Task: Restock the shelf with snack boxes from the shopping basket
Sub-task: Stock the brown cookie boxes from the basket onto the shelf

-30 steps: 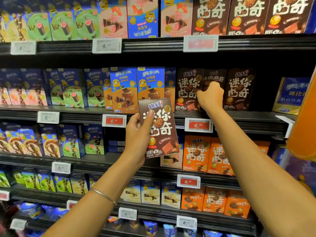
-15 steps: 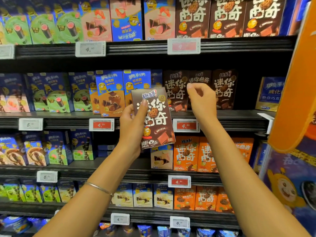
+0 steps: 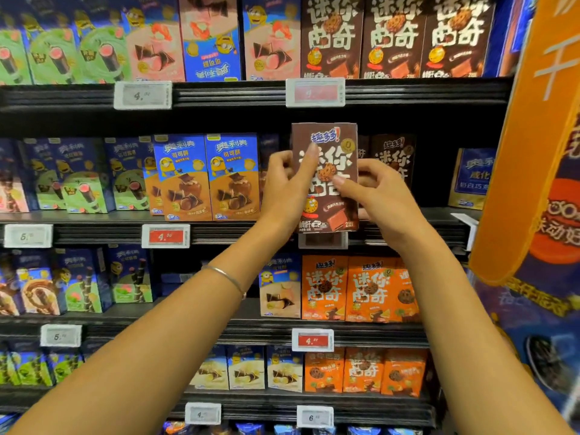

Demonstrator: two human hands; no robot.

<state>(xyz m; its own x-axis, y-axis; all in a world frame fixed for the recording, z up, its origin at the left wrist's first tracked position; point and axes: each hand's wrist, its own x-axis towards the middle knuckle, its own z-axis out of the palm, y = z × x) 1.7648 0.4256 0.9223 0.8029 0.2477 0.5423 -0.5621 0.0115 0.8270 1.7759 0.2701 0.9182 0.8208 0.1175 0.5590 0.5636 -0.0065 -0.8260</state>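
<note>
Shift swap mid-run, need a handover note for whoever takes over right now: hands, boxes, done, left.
Left hand: grips the brown cookie box by its left edge, thumb across the front.
Right hand: pinches the box's right edge.
Box: upright, held in front of the shelf second from the top, before the matching brown row.
Done: box is up at its row.
Left: set it on the shelf. The basket is not in view, so remaining stock is unknown.

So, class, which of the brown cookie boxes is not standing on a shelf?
The brown box held upright between the left hand and right hand. The other brown boxes all stand on shelves.
</note>
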